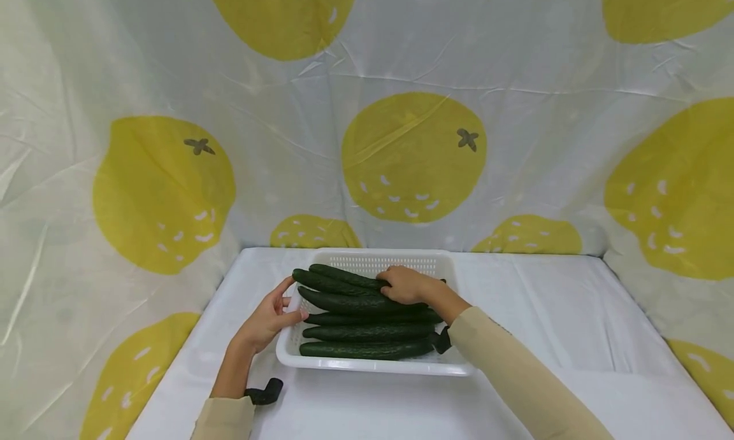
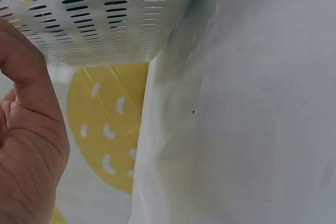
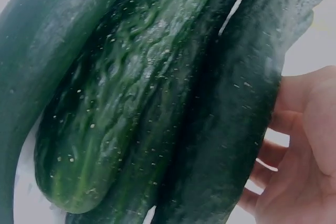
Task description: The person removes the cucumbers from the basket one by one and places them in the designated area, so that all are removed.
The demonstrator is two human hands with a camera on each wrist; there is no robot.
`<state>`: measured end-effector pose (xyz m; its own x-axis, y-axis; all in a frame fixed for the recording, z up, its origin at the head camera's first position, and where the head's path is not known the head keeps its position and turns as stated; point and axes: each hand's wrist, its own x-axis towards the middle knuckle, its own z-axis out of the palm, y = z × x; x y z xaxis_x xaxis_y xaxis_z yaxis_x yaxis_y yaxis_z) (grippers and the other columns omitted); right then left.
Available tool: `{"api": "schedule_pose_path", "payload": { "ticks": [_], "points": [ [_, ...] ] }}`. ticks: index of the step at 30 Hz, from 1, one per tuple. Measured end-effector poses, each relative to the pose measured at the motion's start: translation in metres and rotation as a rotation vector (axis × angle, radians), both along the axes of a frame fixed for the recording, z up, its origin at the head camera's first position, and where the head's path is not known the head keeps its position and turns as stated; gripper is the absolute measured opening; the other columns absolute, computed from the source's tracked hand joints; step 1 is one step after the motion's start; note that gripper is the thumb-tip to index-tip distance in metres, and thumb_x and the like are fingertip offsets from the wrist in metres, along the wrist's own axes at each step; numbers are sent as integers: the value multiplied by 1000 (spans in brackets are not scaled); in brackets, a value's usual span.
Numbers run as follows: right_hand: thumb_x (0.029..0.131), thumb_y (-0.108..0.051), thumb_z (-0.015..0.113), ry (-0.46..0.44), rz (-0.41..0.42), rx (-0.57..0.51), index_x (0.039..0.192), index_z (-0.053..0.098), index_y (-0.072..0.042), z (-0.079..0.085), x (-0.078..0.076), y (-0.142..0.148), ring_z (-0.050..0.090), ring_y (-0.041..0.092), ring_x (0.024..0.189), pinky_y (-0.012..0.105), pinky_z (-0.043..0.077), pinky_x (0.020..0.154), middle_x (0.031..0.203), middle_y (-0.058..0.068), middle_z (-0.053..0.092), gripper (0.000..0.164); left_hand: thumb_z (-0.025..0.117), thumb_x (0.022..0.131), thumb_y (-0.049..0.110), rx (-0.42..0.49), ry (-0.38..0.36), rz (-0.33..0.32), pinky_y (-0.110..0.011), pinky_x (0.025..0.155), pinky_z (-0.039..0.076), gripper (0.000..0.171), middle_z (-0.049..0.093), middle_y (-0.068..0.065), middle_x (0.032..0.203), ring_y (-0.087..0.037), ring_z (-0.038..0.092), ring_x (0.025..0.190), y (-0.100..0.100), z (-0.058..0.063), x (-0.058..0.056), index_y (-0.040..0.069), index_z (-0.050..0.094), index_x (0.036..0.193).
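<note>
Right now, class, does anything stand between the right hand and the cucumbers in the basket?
Nothing visible does. The right hand is over the open white basket, its fingers already touching the cucumbers toward the far side.

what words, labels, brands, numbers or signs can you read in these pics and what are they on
None: no readable text shows in any view.
The white basket and the cucumbers show no label or lettering.
The backdrop has only printed yellow fruit shapes.
A tiny dark speck on the white tablecloth is too small to identify.
</note>
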<state>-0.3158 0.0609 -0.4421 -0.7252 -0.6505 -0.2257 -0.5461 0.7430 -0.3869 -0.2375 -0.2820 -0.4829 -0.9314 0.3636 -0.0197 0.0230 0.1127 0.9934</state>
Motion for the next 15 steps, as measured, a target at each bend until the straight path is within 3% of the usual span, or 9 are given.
{"api": "schedule_pose_path", "payload": {
  "ticks": [9,15],
  "points": [
    [108,-26,52,42,-27,-51,146,55,-4,-8,-3,-1,51,35,133,51,43,110,143,18,54,44,71,92,0,28,-3,-16,-39,87,61,97,66,-30,128,-21,74,102,2,0,1,16,10,166],
    [107,-26,55,47,-32,-76,144,57,-4,-7,-2,-2,54,34,135,49,43,113,144,16,59,43,72,92,1,42,-15,-9,-42,87,61,97,70,-22,125,-22,74,103,0,-1,1,19,12,165]
  ]
}}
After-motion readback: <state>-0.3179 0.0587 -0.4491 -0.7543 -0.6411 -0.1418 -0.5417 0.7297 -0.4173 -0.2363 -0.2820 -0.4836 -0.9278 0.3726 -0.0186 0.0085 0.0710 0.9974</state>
